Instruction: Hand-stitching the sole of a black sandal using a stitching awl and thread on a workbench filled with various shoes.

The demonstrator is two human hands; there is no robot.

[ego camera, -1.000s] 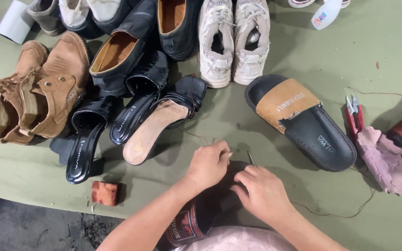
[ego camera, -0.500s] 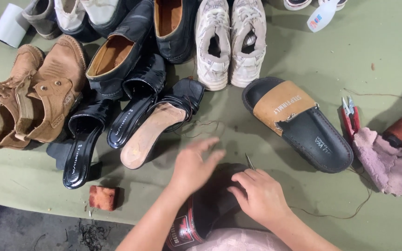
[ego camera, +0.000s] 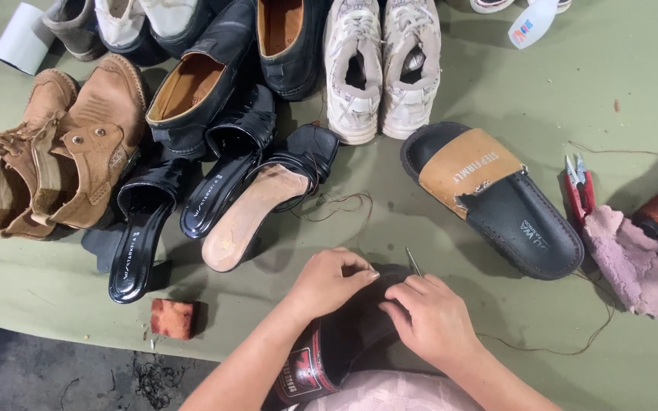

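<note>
At the near edge of the olive tabletop [ego camera: 649, 91], a black rubber shoe [ego camera: 348, 335] lies under both hands, a thin steel needle [ego camera: 413, 261] apparently pinched in the right hand [ego camera: 432, 320] fingers, pointing away, left hand [ego camera: 329, 283] fingers curled beside it.

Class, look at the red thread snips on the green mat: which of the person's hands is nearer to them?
Right. The right hand lies down and left of the red thread snips, apart from them; the left hand is farther left, on the dark shoe.
</note>
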